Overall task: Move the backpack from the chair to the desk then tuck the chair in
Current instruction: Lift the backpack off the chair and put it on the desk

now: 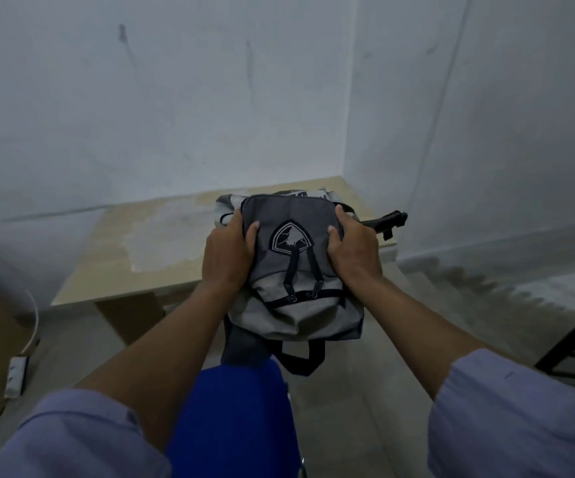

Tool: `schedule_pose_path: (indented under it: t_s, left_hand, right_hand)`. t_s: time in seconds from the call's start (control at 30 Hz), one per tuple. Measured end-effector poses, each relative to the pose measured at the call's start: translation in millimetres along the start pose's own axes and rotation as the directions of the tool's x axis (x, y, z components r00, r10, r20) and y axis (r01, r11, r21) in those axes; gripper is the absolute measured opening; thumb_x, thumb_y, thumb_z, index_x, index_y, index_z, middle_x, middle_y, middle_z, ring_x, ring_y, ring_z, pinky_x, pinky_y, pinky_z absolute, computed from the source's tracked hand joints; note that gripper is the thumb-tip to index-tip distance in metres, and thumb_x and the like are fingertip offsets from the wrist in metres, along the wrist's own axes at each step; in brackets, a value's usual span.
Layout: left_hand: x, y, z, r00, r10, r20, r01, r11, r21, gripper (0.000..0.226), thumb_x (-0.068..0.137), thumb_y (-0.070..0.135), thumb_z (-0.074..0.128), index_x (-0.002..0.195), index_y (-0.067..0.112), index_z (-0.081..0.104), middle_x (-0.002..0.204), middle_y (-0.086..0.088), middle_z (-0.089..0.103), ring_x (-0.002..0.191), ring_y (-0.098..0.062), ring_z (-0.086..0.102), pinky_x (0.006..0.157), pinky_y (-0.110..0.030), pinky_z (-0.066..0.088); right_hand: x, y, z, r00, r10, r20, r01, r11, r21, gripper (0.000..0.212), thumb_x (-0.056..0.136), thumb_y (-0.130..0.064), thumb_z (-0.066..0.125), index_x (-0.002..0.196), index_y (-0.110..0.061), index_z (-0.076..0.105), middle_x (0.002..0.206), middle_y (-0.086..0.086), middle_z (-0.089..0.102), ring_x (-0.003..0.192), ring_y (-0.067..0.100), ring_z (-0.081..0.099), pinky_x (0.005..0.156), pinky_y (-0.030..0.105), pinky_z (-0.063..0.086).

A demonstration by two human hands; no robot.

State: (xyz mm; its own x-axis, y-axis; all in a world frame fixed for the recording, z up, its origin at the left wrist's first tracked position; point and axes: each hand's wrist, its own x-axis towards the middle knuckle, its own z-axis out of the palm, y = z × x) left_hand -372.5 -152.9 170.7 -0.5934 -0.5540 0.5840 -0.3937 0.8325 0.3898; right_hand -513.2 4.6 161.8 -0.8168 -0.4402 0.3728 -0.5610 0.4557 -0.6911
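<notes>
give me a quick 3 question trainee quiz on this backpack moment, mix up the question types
1. True or false: only one of the hands grips the backpack.
2. Where is the backpack? A) flat on the floor B) held up between chair and desk C) hanging on the wall
3. Fill in: the chair back is coloured ____.

Key:
1. False: the left hand and right hand both grip its sides.
2. B
3. blue
</notes>
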Motion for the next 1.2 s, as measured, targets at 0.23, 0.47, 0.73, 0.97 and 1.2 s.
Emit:
schedule_pose_path:
  t_s: [0.23, 0.47, 0.73, 0.97, 1.2]
  left_hand:
    - [60, 73, 70, 0.999, 0.019, -0.041, -0.018, 1.0, 0.024, 0.039, 0.103, 0.027, 0.052, 0.127, -0.002, 0.059, 0.076, -0.024, 0.066, 0.067, -0.041, 0.061, 0.056, -0.035, 0.033]
    - [126, 86, 133, 0.998, 0.018, -0.063, -0.015, 0.999, 0.046, 0.035, 0.103, 0.026, 0.052, 0.122, -0.002, 0.061, 0.086, -0.026, 0.068, 0.075, -0.045, 0.062, 0.06, -0.034, 0.03]
    - [234, 45, 220, 0.999, -0.013, -0.042, 0.014, 1.0, 0.021, 0.033, 0.104, 0.027, 0.051, 0.116, -0.002, 0.061, 0.088, -0.028, 0.069, 0.078, -0.047, 0.063, 0.062, -0.036, 0.032]
    - [334, 6, 297, 0.999, 0.016, -0.038, -0.016, 1.0, 0.002, 0.036, 0.103, 0.024, 0.053, 0.126, -0.003, 0.058, 0.089, -0.027, 0.069, 0.082, -0.045, 0.064, 0.063, -0.04, 0.043]
    - [407, -25, 386, 0.998, -0.056, 0.001, 0.056, 0.998, 0.002, 0.038, 0.102, 0.023, 0.055, 0.128, -0.005, 0.059, 0.085, -0.028, 0.069, 0.078, -0.045, 0.065, 0.061, -0.034, 0.036]
  right_hand:
    - [89, 65, -51, 0.999, -0.028, 0.026, 0.029, 1.0, -0.012, 0.047, 0.101, -0.016, 0.054, 0.146, -0.008, 0.049, 0.126, 0.022, 0.066, 0.116, 0.042, 0.062, 0.099, 0.048, 0.052]
    - [175, 106, -42, 0.999, -0.016, 0.05, 0.016, 1.0, 0.02, 0.048, 0.1, -0.017, 0.055, 0.147, -0.009, 0.049, 0.132, 0.022, 0.065, 0.121, 0.041, 0.06, 0.104, 0.047, 0.05]
    - [303, 134, 26, 0.998, 0.001, 0.066, -0.003, 0.999, 0.034, 0.048, 0.1, -0.017, 0.056, 0.147, -0.009, 0.049, 0.136, 0.02, 0.063, 0.125, 0.038, 0.059, 0.109, 0.041, 0.047]
    - [413, 160, 87, 0.995, 0.04, 0.086, -0.045, 0.997, 0.064, 0.048, 0.101, -0.016, 0.055, 0.148, -0.009, 0.048, 0.137, 0.018, 0.062, 0.124, 0.035, 0.06, 0.11, 0.036, 0.045]
    - [514, 208, 153, 0.991, 0.023, 0.129, -0.035, 0.996, 0.087, 0.047, 0.1, -0.014, 0.057, 0.146, -0.006, 0.05, 0.136, 0.02, 0.063, 0.122, 0.036, 0.061, 0.108, 0.038, 0.047]
